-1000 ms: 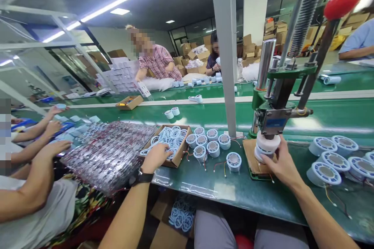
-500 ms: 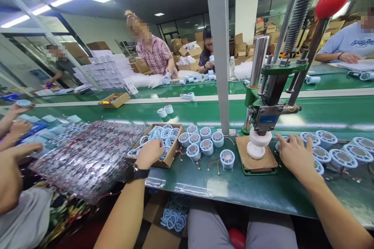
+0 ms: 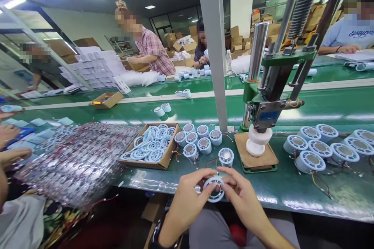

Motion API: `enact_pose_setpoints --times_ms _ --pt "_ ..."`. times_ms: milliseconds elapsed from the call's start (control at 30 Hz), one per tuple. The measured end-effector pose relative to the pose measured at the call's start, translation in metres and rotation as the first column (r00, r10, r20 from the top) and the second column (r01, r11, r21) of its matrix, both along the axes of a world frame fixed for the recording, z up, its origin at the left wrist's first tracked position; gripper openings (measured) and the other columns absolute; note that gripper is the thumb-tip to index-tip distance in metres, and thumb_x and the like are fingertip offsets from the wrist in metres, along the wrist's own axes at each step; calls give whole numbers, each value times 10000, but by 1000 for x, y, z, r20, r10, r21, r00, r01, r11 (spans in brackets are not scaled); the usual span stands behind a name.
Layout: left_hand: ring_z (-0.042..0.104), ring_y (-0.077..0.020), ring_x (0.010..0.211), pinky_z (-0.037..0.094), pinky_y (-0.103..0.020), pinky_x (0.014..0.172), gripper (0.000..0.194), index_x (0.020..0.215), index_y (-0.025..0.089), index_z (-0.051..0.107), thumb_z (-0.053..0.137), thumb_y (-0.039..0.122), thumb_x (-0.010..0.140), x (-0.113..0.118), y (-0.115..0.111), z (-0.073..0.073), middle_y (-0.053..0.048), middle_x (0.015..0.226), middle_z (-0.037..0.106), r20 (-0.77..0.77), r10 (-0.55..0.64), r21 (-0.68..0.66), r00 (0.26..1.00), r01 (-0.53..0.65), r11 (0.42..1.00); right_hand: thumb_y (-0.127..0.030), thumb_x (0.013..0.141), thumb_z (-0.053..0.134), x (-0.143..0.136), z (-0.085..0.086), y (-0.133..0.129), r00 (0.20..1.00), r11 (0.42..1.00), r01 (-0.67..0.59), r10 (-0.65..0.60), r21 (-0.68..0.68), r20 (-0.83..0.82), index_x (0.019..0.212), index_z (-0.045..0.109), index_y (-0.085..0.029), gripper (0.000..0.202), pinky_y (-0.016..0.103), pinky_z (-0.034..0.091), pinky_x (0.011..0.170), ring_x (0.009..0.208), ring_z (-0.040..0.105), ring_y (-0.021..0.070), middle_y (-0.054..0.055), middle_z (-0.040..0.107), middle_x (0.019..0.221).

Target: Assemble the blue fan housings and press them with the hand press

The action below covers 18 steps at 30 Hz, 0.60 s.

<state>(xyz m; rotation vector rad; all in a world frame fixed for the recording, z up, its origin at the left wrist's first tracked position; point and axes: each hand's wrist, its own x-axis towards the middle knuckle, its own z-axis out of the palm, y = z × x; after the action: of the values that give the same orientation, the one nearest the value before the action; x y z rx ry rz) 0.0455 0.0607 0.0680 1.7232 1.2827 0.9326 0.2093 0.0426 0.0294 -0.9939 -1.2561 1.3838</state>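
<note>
Both hands meet at the table's front edge around a light blue ring with spokes [image 3: 214, 189]. My left hand [image 3: 191, 192] pinches its left side, and my right hand [image 3: 241, 190] grips its right side. What lies behind the ring is hidden by the fingers. Just beyond the hands stands a blue round housing with a silver centre [image 3: 226, 157]. A cardboard box [image 3: 170, 156] holding blue rings [image 3: 154, 142] is to the left. On the right, a hand press [image 3: 270, 111] has white round pads [image 3: 256, 147] over a brown board.
More housings [image 3: 312, 161] with thin wires sit right of the press, and several left of it [image 3: 204, 144]. A grey post [image 3: 214, 46] rises behind. At left lies a pile of wired parts in plastic [image 3: 76, 159], beside another person's hands. People work across the green table [image 3: 187, 114].
My left hand has left the box of rings and my right hand has left the housings beside the press. They have come together at the front, now holding a ring. The view has shifted slightly.
</note>
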Motion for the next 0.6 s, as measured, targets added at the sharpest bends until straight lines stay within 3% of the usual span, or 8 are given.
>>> enact_pose_setpoints --times_ms 100,200,300,433,600 --pt "712 -205 785 562 -281 710 378 1161 184 666 651 424 869 9 -10 -15 -82 915 767 344 74 -168 936 -16 986 -496 793 712 6 0 1 984 981 9 -44 -196 -175 1165 624 -172 501 166 413 388 477 488 76 -13 619 691" --pt "718 -232 871 570 -300 760 508 1200 177 658 663 545 849 15 -24 -30 -125 1029 756 525 150 -232 838 -29 972 -542 725 774 15 2 -4 956 966 32 -105 -256 -273 1088 653 -159 542 177 441 358 450 491 74 -13 611 667" --pt "717 -251 912 573 -304 788 520 1142 188 705 812 479 725 25 -40 -36 -121 1052 761 558 231 -276 797 -85 958 -546 701 804 17 7 -10 946 963 21 -106 -270 -307 1060 671 -152 549 179 463 355 423 487 65 -27 589 623" --pt "726 -247 809 573 -283 658 477 1087 179 740 829 448 702 34 -50 -30 -119 975 776 555 309 -319 772 -146 936 -536 703 817 18 15 -17 939 962 1 -94 -271 -331 1072 670 -159 548 175 492 383 441 515 60 -11 619 673" --pt "729 -253 809 576 -282 655 487 1057 174 758 857 443 663 31 -51 -27 -119 958 780 566 358 -336 742 -188 923 -435 811 767 21 13 -26 929 977 -77 -3 -200 -371 1195 631 -221 460 165 518 435 477 558 52 -8 637 765"
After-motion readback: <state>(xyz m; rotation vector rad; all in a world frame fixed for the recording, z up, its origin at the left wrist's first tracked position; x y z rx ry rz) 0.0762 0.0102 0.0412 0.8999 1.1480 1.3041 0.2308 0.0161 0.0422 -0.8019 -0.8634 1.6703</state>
